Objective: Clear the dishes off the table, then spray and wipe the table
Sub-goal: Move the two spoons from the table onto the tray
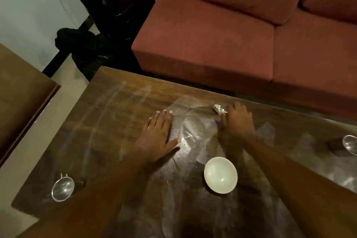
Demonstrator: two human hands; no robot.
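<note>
A dark wooden table (119,114) streaked with white dust fills the lower view. My left hand (158,133) lies flat on its middle with fingers spread and straight. My right hand (237,120) sits further right, its fingers curled over the handle of a metal spoon (219,108) whose bowl pokes out to the left. A white bowl (220,175) stands empty near the front, between my forearms. A small steel strainer (62,189) rests at the front left corner. Another steel bowl (350,145) is cut off by the right edge.
A red sofa (222,48) runs along the table's far side. Black bags (100,44) stand on the floor at the far left corner. A second brown wooden surface (21,98) lies to the left across a strip of pale floor.
</note>
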